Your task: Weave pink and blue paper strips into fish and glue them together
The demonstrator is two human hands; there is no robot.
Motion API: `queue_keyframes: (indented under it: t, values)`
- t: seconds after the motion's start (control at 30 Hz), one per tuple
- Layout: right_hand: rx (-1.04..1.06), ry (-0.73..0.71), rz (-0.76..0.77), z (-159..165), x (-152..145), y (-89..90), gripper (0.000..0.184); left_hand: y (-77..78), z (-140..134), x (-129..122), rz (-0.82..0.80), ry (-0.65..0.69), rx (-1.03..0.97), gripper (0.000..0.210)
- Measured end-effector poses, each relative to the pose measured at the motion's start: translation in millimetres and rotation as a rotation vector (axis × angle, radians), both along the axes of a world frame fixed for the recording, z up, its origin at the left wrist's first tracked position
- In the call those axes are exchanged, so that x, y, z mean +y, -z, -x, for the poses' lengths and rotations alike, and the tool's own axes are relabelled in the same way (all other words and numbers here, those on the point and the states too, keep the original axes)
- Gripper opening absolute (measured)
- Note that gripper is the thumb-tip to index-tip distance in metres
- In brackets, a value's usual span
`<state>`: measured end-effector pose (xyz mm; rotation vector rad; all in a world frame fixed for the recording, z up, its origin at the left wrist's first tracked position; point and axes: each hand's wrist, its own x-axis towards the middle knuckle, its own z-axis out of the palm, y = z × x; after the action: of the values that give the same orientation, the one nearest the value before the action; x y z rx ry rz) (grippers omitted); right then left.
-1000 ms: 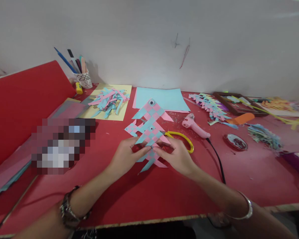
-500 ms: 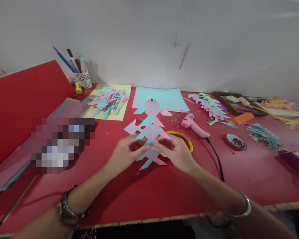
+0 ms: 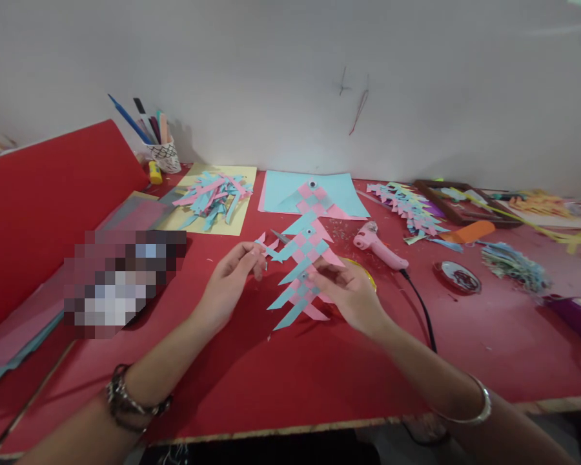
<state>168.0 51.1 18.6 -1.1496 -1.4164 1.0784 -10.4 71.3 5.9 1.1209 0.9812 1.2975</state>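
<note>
Near the middle of the frame, the right hand (image 3: 351,294) pinched a woven paper fish (image 3: 300,290), pink and blue, just above the red surface (image 3: 295,381); the left hand (image 3: 230,281) had its fingers closed on a small piece (image 3: 266,247). Three linked fish showed. Being light, floppy and easily torn, the paper seemed best gripped at the woven body, not the loose strip ends. One pink glue gun (image 3: 377,244) lay right of center.

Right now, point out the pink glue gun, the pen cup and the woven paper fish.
Pink glue gun (image 3: 378,246), head view, mid-body.
Patterned white pen cup (image 3: 165,157), head view, front wall.
Woven pink-and-blue paper fish (image 3: 308,248), head view, middle weave.
</note>
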Motion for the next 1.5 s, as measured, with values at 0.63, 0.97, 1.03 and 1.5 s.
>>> queue_keyframes:
  t: [0.63, 0.97, 1.03, 1.5]
  values:
    - [0.047, 0.06, -0.006, 1.3, 1.9, -9.4, 0.003, -8.2, 0.0, -3.6, -0.071, 0.017, 0.192, 0.019]
    - [0.047, 0.049, 0.041, 0.2, 0.6, -7.0, 0.004, -4.6, 1.0, -4.5, -0.092, 0.056, 0.157, 0.04]
    - [0.039, 0.046, 0.037, 0.2, 0.6, -6.4, 0.004, -3.6, 0.4, -3.7, -0.069, 0.046, 0.14, 0.042]
    - [-0.012, -0.01, -0.026, -0.5, 0.9, -2.2, 0.004, -7.0, -1.2, -1.7, -0.041, -0.026, 0.025, 0.024]
